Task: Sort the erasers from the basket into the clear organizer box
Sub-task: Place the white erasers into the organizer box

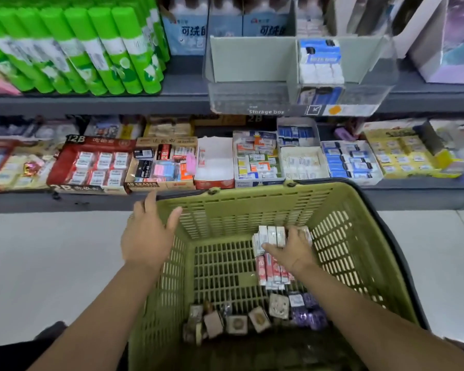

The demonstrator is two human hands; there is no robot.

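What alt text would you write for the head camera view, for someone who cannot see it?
A person's right hand grips a stack of white erasers inside a green basket, the open left hand at its rim. On the shelf above, a clear organizer box holds blue-and-white erasers in one compartment.

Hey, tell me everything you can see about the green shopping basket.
The basket is olive-green plastic with slotted walls and floor and a dark handle folded down along its rim. It stands upright in front of the lower shelf. Inside lie white erasers, pink-red packs, purple ones and small square ones. The right hand grips the white erasers; the left hand, fingers straight, is at the rim's far left corner, though whether it touches is unclear.
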